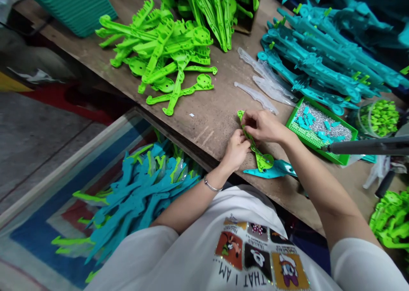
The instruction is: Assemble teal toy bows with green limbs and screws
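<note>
A lime-green plastic part, long and narrow with a round plate at its near end, is between my hands at the table's front edge. My left hand is closed on its near side, fingertips pinching the long stem. From the other side my right hand has thumb and fingers curled together on the stem's upper stretch; whether a small piece is also in that pinch is hidden. Under the round end lies a teal plastic part, partly behind my right forearm.
Lime-green parts are heaped at the back left, teal parts at the back right. Clear plastic pieces lie between. A green basket holds screws and teal bits, beside a tub. A grey rod juts in. Assembled parts fill a bin below left.
</note>
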Tool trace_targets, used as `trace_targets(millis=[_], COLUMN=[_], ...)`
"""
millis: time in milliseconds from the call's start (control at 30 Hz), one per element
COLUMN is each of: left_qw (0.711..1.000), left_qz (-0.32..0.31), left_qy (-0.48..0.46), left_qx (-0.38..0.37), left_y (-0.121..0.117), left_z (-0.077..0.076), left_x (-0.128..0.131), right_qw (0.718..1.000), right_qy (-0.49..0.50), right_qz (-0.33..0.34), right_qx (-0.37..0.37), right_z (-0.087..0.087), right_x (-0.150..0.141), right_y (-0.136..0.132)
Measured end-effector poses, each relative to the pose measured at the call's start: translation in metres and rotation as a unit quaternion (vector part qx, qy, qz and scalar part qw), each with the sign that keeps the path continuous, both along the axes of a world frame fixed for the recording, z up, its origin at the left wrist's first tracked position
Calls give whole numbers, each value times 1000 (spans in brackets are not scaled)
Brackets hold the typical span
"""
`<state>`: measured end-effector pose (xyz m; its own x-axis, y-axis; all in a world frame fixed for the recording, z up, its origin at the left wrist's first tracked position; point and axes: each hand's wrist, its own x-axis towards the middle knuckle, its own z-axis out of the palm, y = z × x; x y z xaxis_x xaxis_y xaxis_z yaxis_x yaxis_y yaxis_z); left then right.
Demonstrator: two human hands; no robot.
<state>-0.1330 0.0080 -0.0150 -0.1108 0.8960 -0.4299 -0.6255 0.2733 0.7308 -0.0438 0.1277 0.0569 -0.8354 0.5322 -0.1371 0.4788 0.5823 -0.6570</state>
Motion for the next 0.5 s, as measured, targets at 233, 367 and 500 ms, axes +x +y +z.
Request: trace_targets(millis=[233,367,500], left_qw=[1000,1000,1000], left_qz=[-3,-2,4], left_qy=[19,17,10], left_qx=[-12,-9,-2], left_y=[0,-1,-1], left_z=[-2,0,0], left_x=[0,0,1], right_qw=[991,986,986], right_qy=[-33,-17,1], right_qz=[-131,-160,-165], right_qx=[-22,-35,-13], right_z=[0,1,-2], right_x=[-2,2,8], right_y=[-3,-9,-14])
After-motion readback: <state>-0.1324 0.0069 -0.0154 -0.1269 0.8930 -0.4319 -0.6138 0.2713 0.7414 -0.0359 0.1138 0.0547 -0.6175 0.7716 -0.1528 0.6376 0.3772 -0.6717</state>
